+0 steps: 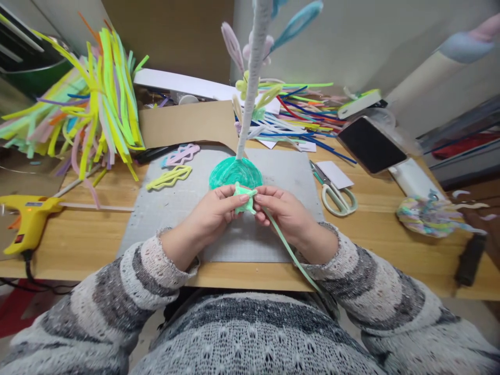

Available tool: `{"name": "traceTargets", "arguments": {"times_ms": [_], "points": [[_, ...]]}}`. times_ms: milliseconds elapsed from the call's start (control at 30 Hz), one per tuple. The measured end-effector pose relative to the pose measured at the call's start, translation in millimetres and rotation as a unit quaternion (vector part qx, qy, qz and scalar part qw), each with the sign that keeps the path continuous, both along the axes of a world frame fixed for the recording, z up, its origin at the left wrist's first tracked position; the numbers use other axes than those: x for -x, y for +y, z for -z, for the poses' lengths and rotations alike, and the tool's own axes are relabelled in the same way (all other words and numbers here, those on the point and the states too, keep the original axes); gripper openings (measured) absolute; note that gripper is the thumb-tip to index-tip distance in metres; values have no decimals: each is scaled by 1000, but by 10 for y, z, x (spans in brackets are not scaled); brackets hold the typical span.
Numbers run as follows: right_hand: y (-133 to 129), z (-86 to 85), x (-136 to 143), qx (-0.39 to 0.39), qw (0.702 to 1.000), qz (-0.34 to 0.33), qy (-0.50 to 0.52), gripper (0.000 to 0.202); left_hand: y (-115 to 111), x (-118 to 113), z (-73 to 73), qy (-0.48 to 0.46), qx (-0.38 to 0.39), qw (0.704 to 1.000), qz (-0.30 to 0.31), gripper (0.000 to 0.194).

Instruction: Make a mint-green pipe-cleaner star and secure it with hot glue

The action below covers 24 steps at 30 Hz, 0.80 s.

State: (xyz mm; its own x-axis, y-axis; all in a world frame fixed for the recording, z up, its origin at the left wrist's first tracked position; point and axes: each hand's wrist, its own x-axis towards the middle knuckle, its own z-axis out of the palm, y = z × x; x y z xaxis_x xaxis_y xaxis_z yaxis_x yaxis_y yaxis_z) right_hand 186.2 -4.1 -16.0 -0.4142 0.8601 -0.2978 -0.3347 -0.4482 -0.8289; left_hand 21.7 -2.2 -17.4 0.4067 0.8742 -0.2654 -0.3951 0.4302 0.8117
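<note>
both hands meet over the grey mat (164, 208) on the desk (375, 229). the left hand (213, 213) and right hand (285, 211) have their fingers clamped on a small green pipe-cleaner shape (245, 198), its long tail trailing under the right hand. scissors (336, 194) lie just to the right.

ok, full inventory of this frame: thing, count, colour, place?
pipe-cleaner piece: 1, mint green, pinched by both hands
cutting mat: 1, grey, desk centre
coiled base: 1, teal, on mat
stem: 1, white, upright from base
glue gun: 1, yellow, far left
scissors: 1, pale green handles, right of mat
phone: 1, black, back right
pipe-cleaner bundle: many, mixed, back left
left hand: 1
right hand: 1
</note>
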Motion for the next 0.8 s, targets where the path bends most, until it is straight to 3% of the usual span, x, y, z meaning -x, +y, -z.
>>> {"name": "traceTargets", "arguments": {"times_ms": [100,267,467,667,800], "points": [[-19,-1,11,-4,1000,10,-23,30,-6,-8,-7,0,6,1000,2,24],[-88,25,56,-94,987,63,-117,25,-21,-11,0,46,-11,998,-49,22],[-99,26,70,-125,984,63,-110,22,-19,2,27,80,-11,995,-51,21],[-135,30,85,-103,981,86,-142,21,-82,-33,-6,146,-83,981,-96,23],[-110,39,39,-115,990,35,-76,17,-45,7,-57,125,-79,986,-80,20]]}}
